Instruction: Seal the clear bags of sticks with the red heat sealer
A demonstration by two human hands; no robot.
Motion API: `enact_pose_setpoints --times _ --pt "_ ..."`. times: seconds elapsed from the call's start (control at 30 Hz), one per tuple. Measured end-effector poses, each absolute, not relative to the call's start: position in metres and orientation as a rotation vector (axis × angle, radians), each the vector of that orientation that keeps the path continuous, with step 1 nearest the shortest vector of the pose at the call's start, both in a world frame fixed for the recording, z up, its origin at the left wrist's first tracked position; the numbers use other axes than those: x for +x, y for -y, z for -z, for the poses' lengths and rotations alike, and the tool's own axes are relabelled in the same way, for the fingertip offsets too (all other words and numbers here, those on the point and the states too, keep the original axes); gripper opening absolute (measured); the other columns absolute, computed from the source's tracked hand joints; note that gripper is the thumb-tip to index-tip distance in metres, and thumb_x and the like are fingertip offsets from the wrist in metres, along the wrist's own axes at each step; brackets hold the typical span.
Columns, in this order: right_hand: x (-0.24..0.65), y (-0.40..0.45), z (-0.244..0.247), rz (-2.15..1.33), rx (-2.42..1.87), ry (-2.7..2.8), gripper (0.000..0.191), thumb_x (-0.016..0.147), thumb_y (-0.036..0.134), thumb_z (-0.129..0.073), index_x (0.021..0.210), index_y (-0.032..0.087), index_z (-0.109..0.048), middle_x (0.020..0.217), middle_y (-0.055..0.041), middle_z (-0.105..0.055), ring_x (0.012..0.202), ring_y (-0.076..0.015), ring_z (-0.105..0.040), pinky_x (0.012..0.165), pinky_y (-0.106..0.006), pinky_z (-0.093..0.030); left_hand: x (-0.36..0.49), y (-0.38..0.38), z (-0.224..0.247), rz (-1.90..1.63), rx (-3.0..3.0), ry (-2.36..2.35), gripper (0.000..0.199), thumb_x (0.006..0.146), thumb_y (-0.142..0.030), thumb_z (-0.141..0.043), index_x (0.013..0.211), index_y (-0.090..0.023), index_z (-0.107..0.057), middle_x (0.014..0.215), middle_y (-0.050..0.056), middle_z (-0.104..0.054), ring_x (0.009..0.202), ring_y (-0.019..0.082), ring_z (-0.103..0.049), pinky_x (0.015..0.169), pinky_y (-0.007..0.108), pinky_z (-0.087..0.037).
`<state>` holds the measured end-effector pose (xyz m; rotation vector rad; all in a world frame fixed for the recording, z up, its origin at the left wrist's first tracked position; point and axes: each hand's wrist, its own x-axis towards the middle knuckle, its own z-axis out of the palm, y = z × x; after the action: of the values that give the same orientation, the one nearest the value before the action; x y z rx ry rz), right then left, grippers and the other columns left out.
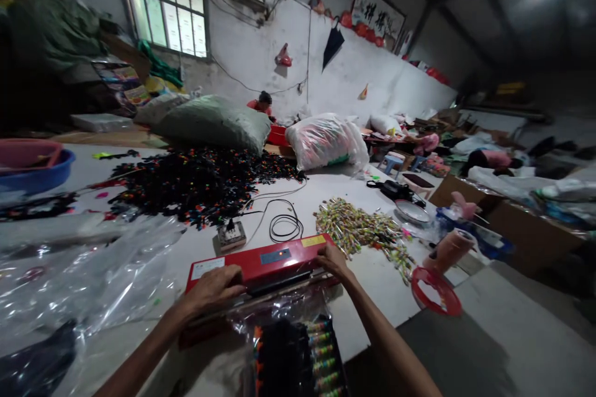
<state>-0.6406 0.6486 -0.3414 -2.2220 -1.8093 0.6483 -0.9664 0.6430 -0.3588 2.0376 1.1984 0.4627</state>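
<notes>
Red impulse sealer (263, 263) lies under both palms: my left grip (213, 290) and right grip (333, 258) press down open-fingered at either end, an even push suiting it, with the clear plastic bag (279, 313) pinched in its bar.

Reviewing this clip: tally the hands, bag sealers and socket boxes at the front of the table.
Hands (left hand, right hand): 2
Red bag sealer: 1
Socket box: 1
Total: 4

Grimy white wall (251, 43), paned window (162, 3)
</notes>
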Motion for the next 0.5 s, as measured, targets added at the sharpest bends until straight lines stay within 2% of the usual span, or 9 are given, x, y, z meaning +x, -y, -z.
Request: enact_pose_setpoints --times 0.07,0.13,0.23,0.33,0.4,0.5 --pt "-0.641 -0.648 0.346 -0.604 -2.245 1.794 0.014 0.066 0.016 -0.052 0.054 0.015 -0.060 0.050 0.0023 -0.048 0.054 -0.0104 -0.045 0.050 -0.022 -0.022 -0.965 -0.645 0.362 -0.411 2.101 -1.193 0.018 0.071 -0.036 -0.059 0.060 -0.023 -0.055 0.064 -0.001 -0.056 0.062 0.018 -0.047 0.059 0.026 -0.027" --pt "-0.642 -0.648 0.347 -0.561 -2.264 1.775 0.015 0.068 0.017 -0.050 0.056 0.016 -0.060 0.051 0.0024 -0.048 0.054 -0.0102 -0.045 0.049 -0.022 -0.021 -0.963 -0.650 0.363 -0.396 2.159 -1.226 0.022 0.074 -0.035 -0.053 0.057 -0.022 -0.051 0.062 0.000 -0.054 0.060 0.018 -0.048 0.059 0.026 -0.028" --pt "-0.644 -0.654 0.342 -0.494 -2.286 1.739 0.017 0.071 0.020 -0.050 0.058 0.016 -0.061 0.053 0.0014 -0.050 0.055 -0.0104 -0.046 0.049 -0.022 -0.021 -0.958 -0.661 0.358 -0.466 2.180 -1.358 0.019 0.078 -0.031 -0.045 0.062 -0.022 -0.051 0.070 0.003 -0.059 0.070 0.020 -0.054 0.064 0.028 -0.033" --pt "-0.650 -0.663 0.334 -0.429 -2.320 1.712 0.018 0.074 0.020 -0.048 0.064 0.015 -0.063 0.060 -0.0023 -0.056 0.061 -0.0130 -0.051 0.051 -0.022 -0.023 -0.952 -0.671 0.351 -0.532 2.125 -1.525 0.013 0.077 -0.029 -0.046 0.073 -0.022 -0.057 0.082 0.004 -0.064 0.082 0.022 -0.057 0.070 0.028 -0.035" --pt "-0.660 -0.667 0.328 -0.393 -2.345 1.700 0.021 0.077 0.019 -0.046 0.071 0.014 -0.065 0.069 -0.0070 -0.061 0.069 -0.0164 -0.055 0.055 -0.024 -0.027 -0.949 -0.677 0.351 -0.543 2.074 -1.625 0.013 0.077 -0.028 -0.046 0.075 -0.022 -0.058 0.085 0.004 -0.064 0.085 0.022 -0.057 0.071 0.028 -0.035" --pt "-0.682 -0.662 0.322 -0.297 -2.297 1.717 0.027 0.083 0.018 -0.041 0.096 0.014 -0.064 0.096 -0.0125 -0.064 0.084 -0.0190 -0.057 0.063 -0.025 -0.032 -0.948 -0.683 0.358 -0.571 1.956 -1.787 0.019 0.079 -0.030 -0.044 0.069 -0.020 -0.056 0.078 0.006 -0.063 0.081 0.023 -0.057 0.067 0.028 -0.034"
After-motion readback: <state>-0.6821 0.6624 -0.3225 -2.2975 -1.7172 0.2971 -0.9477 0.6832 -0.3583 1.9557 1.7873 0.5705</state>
